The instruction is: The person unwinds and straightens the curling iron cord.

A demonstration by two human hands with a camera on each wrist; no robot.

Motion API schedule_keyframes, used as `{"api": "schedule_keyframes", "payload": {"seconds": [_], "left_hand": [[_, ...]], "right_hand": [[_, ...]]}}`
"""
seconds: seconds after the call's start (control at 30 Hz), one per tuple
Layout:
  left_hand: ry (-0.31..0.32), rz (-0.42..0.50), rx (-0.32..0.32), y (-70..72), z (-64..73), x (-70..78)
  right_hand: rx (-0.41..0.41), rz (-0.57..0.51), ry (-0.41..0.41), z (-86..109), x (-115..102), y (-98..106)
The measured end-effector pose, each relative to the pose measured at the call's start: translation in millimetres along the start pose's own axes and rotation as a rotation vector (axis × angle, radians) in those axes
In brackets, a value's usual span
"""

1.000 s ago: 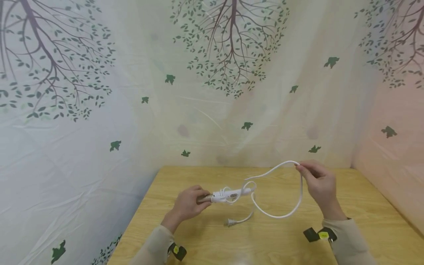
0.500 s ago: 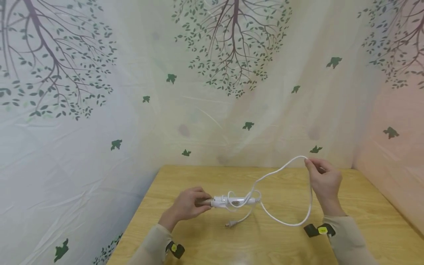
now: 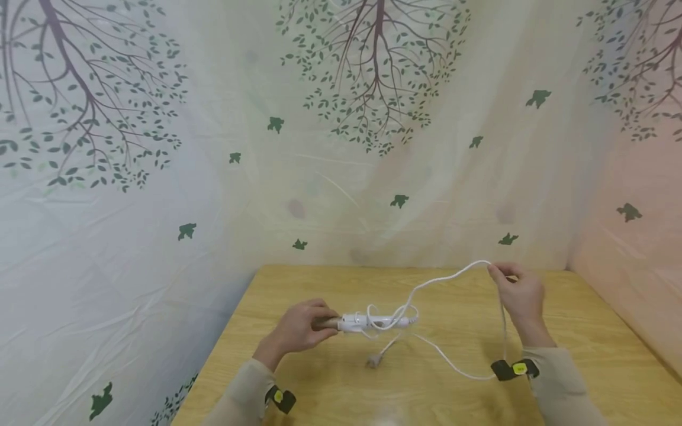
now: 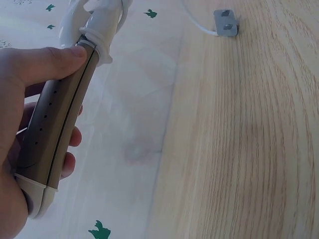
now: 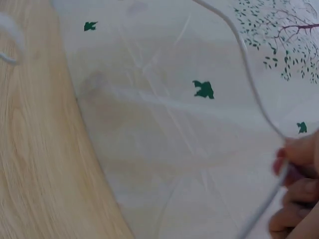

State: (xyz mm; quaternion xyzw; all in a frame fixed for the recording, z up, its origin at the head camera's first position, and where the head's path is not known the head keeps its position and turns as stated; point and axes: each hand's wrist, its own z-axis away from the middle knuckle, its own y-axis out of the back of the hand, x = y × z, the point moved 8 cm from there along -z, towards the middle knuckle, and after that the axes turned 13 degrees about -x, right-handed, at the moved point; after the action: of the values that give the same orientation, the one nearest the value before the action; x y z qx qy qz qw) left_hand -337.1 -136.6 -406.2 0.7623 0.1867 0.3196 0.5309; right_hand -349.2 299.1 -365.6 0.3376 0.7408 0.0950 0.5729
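My left hand [image 3: 298, 327] holds a hair straightener by its brown-gold barrel end, fingers wrapped round it with the thumb along the top in the left wrist view. The straightener's white handle [image 3: 380, 322] points right, above the table, with loops of white cord around it. Between thumb and fingertips, my right hand [image 3: 522, 299] pinches the white cord [image 5: 249, 74], raised to the right. From there the cord runs back to the handle on one side and hangs down in a slack curve on the other. A two-pin plug [image 4: 227, 23] dangles below the handle.
Beneath both hands lies a wooden table [image 3: 447, 402]. Hanging sheets [image 3: 341, 195] printed with trees and green leaves stand behind it and at both sides. Each wrist wears a dark strap with a yellow mark.
My right hand has drawn the cord to the right, then dipped slightly. The lower cord loop hangs wider and lower. The straightener has levelled out in my left hand, and the plug has swung.
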Motion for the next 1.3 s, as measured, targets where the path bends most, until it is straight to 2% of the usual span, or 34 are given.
{"api": "schedule_keyframes", "payload": {"seconds": [0.13,0.2,0.4,0.5,0.57,0.67,0.83,1.0,1.1,1.3], "left_hand": [[0.026,0.006,0.015,0.5,0.5,-3.8],[0.030,0.016,0.025,1.5,0.5,-4.0],[0.028,-0.023,0.059,4.7,-1.2,-1.8],[0.037,-0.047,0.094,7.8,-2.6,-1.5],[0.056,-0.054,0.122,10.8,-3.7,-2.1],[0.088,-0.054,0.155,15.6,-6.0,-3.1],[0.145,-0.058,0.173,20.9,-10.5,-5.2],[0.159,-0.062,0.180,22.0,-14.0,-4.6],[0.156,-0.059,0.192,21.6,-15.0,-3.5],[0.146,-0.064,0.203,21.0,-17.7,0.0]], "right_hand": [[-0.308,0.152,0.024,-1.7,10.5,-23.0],[-0.429,0.182,0.032,-0.1,17.1,-34.5],[-0.640,0.249,0.101,10.9,26.5,-62.8],[-0.769,0.228,0.129,20.7,26.5,-75.7],[-0.827,0.210,0.150,26.7,24.0,-82.0],[-0.812,0.186,0.204,31.2,13.3,-87.9],[-0.654,0.110,0.280,34.8,-18.1,-96.9],[-0.561,0.061,0.307,42.0,-43.2,-115.5],[-0.531,0.039,0.310,44.7,-51.2,-126.5],[-0.496,-0.008,0.263,42.4,-56.8,-143.9]]}}
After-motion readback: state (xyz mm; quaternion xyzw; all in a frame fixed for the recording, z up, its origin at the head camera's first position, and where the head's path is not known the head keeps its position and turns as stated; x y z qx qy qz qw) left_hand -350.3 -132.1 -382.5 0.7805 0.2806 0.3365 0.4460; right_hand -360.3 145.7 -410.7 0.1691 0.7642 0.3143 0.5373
